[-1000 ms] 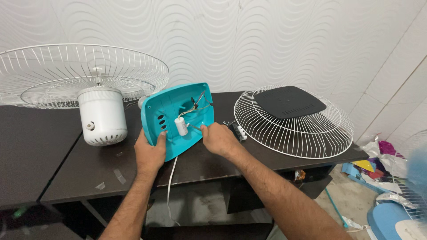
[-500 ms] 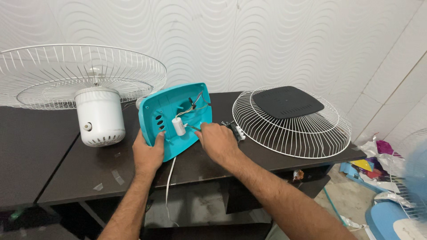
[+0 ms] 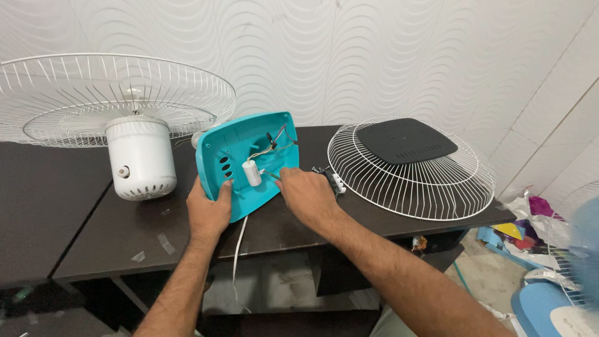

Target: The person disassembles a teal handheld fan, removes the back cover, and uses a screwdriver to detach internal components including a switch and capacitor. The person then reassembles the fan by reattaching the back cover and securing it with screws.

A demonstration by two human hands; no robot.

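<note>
Hands work a teal fan housing (image 3: 246, 163) propped on the dark table (image 3: 100, 231). Left hand (image 3: 209, 212) grips its seven o'clock edge; right hand (image 3: 307, 196), fingers curled, pinches inside near the white capacitor (image 3: 251, 173). Wire guard (image 3: 412, 168) lies at three o'clock.

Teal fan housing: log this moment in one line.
left hand grips teal fan housing | right hand at its wiring | white capacitor inside

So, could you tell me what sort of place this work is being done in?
Probably a small home or informal repair corner, not a factory: a dark table against a wavy-patterned wall, loose fan parts such as a white wire guard and motor housing, and clutter on the floor.
</note>
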